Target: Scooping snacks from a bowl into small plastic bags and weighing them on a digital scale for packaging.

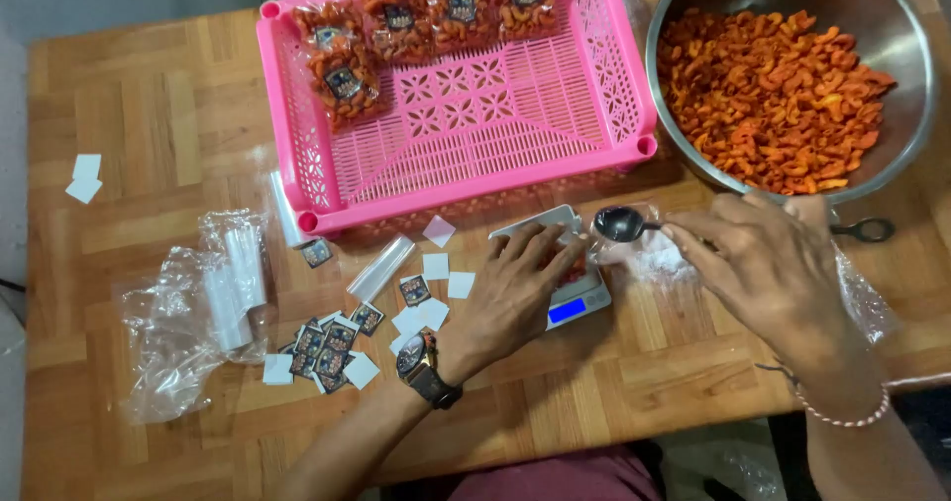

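My left hand [515, 288], with a wristwatch on its wrist, rests on a small digital scale [575, 303] and holds a small clear bag with orange snacks on it. My right hand [768, 263] holds a metal spoon [622, 225] by its handle, the empty bowl hovering just above the scale. A large steel bowl [901, 25] of orange curled snacks [773, 95] stands at the top right, just beyond my right hand.
A pink plastic basket [475, 114] holds several filled snack bags [396, 25] along its far side. Small dark labels [332, 347] and white backing squares [436, 263] lie scattered left of the scale. Clear empty bags [198, 303] lie at the left on the wooden table [129, 114].
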